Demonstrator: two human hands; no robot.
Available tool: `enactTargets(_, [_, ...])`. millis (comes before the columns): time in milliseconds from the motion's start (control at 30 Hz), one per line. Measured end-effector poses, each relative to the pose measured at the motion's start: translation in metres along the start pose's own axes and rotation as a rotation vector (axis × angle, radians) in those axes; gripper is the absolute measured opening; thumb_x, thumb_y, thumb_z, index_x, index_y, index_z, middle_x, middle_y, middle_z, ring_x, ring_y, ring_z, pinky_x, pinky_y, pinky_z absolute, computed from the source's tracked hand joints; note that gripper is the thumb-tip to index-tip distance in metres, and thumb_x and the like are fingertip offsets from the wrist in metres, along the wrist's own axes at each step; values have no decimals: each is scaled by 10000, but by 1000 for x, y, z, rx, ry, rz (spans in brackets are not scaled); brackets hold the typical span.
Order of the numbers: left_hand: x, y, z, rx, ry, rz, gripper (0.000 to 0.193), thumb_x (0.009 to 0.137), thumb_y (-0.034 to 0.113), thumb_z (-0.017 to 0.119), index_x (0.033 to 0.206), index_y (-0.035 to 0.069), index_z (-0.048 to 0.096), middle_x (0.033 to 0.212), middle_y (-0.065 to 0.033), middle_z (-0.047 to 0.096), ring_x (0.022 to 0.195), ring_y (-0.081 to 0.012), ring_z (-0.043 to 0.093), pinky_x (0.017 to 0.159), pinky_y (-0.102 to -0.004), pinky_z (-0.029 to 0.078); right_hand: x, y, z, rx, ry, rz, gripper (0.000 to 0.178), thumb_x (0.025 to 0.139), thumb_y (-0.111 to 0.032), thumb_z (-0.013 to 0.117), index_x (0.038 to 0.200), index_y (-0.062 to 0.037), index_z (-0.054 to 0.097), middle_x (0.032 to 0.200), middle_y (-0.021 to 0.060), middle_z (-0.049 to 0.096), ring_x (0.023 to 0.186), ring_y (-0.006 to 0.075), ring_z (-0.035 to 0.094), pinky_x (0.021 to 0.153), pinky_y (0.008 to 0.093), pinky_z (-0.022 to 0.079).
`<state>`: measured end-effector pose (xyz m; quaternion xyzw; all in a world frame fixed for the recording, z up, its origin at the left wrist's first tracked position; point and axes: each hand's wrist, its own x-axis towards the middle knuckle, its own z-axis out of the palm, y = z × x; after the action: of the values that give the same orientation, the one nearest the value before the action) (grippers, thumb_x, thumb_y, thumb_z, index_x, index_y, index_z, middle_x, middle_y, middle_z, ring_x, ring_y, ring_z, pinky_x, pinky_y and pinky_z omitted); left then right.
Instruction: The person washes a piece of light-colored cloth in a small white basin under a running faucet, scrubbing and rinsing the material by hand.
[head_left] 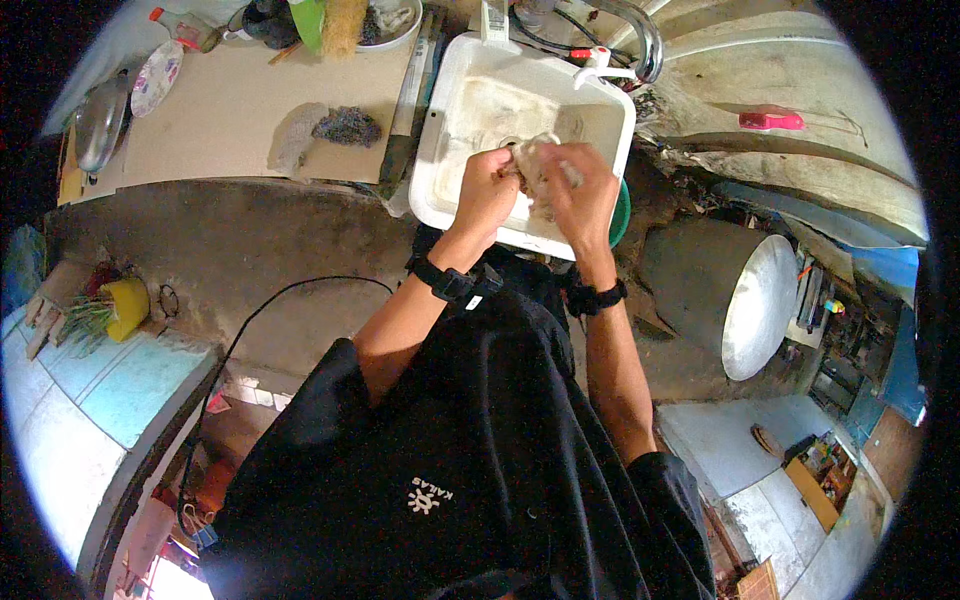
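Observation:
Over the white sink (424, 175) I have a crumpled, off-white wet-looking cloth (533, 158) between both hands. My left hand (486, 192) is closed on its left side, thumb and fingers pressed together. On the other side my right hand (585, 190) curls round the cloth, its fingers slightly smeared by motion. Part of the cloth hangs below the fingers toward the basin. The drain is partly hidden behind the cloth. Black bands circle both wrists.
A curved metal faucet (650, 50) and a white tap with a red mark (597, 58) stand behind the sink. Left is a board-covered counter (220, 110) with a dark scouring pad (347, 126). A pink-handled brush (771, 121) lies right, above a large round metal vessel (765, 308).

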<state>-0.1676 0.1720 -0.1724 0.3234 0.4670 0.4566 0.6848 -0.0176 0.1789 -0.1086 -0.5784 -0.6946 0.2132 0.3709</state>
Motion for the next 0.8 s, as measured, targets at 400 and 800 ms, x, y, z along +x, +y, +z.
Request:
enactTargets(400, [-11,28,-4,-615,-117,-589,314,980,302,717,1178,59,709,1130,-55,731,1030,-204,709,872,-380,589,3,14,-4,119,140,278,268,964,-159,758,1176,3,744,1038,157,775,983,216,717,880,363,565])
enactTargets(800, [-21,2,6,291,-327,-133,552,986,-63,421,1536,-23,401,1303,-123,602,1057,-164,597,939,-332,514,-18,3,-15,127,-211,94,265,891,-69,755,1153,-50,788,1041,191,752,955,333,730,883,401,564])
